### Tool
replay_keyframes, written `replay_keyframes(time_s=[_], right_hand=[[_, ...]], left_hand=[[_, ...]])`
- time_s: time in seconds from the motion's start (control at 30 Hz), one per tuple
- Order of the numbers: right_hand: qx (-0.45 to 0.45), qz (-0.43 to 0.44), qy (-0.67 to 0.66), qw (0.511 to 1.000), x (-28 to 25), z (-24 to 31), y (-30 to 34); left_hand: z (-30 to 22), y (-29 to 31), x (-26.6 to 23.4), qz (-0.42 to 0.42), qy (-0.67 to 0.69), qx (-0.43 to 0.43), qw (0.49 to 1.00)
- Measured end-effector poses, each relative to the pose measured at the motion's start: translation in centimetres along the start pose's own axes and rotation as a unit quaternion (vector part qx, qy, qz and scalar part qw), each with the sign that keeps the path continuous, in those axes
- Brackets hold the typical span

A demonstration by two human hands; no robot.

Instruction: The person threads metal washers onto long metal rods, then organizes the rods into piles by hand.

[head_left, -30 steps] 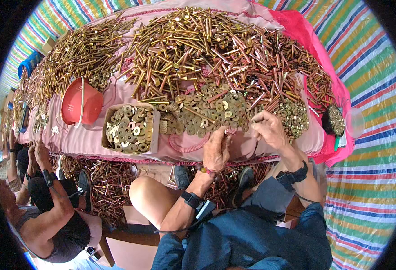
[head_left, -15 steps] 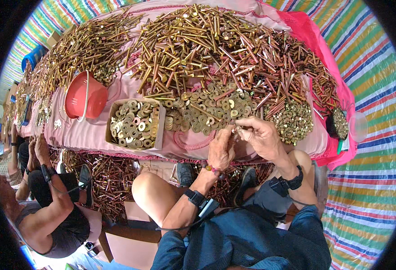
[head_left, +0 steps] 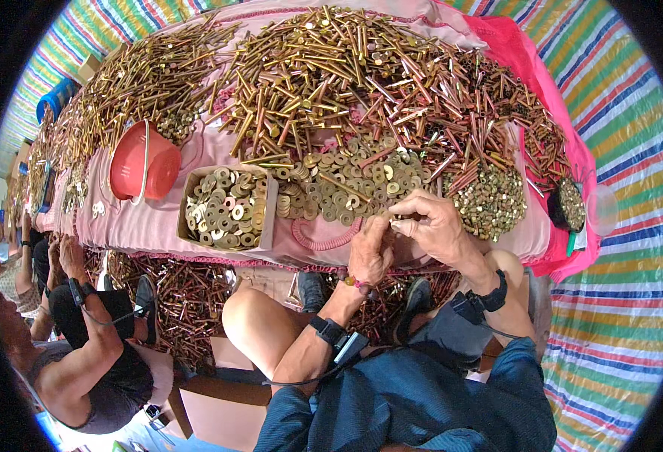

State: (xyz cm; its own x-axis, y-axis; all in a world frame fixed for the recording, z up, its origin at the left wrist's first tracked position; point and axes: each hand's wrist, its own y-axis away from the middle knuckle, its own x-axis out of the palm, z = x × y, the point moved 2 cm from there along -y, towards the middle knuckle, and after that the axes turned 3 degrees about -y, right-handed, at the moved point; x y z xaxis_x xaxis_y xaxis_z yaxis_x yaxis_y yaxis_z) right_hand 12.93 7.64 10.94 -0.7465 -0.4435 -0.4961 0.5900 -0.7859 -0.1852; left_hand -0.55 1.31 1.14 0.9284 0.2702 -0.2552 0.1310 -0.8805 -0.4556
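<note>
My left hand [head_left: 371, 250] is closed at the table's near edge, its fingertips pinched around something too small to make out. Against those fingertips, my right hand [head_left: 435, 228] bends its thumb and forefinger together; what lies between them is hidden. Just beyond both hands spreads a pile of flat brass-coloured washers [head_left: 354, 181]. To the right of my right hand lies a heap of small nuts [head_left: 489, 202]. An open cardboard box [head_left: 269, 215] full of washers stands left of my left hand.
Long bolts [head_left: 301, 83] and copper-coloured sleeves [head_left: 422, 105] cover the far part of the pink-clothed table [head_left: 158, 226]. A red bucket [head_left: 143, 162] with a white handle stands at left. More metal pieces [head_left: 188, 301] lie below the table. A co-worker's hands [head_left: 68, 256] are at far left.
My right hand has shifted slightly left, its fingers now curled closer over the left fingertips. My left hand stays almost in place.
</note>
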Motion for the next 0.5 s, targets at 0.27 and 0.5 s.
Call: replay_keyframes(time_s=[0.27, 0.5], right_hand=[[0.065, -0.031, -0.038, 0.997, 0.49, 0.01, 0.44], [0.074, -0.035, 0.037, 0.996, 0.75, 0.26, 0.62]], left_hand=[[-0.09, -0.16, -0.06, 0.01, 0.004, 0.006, 1.0], [0.63, 0.29, 0.22, 0.032, 0.006, -0.014, 0.999]])
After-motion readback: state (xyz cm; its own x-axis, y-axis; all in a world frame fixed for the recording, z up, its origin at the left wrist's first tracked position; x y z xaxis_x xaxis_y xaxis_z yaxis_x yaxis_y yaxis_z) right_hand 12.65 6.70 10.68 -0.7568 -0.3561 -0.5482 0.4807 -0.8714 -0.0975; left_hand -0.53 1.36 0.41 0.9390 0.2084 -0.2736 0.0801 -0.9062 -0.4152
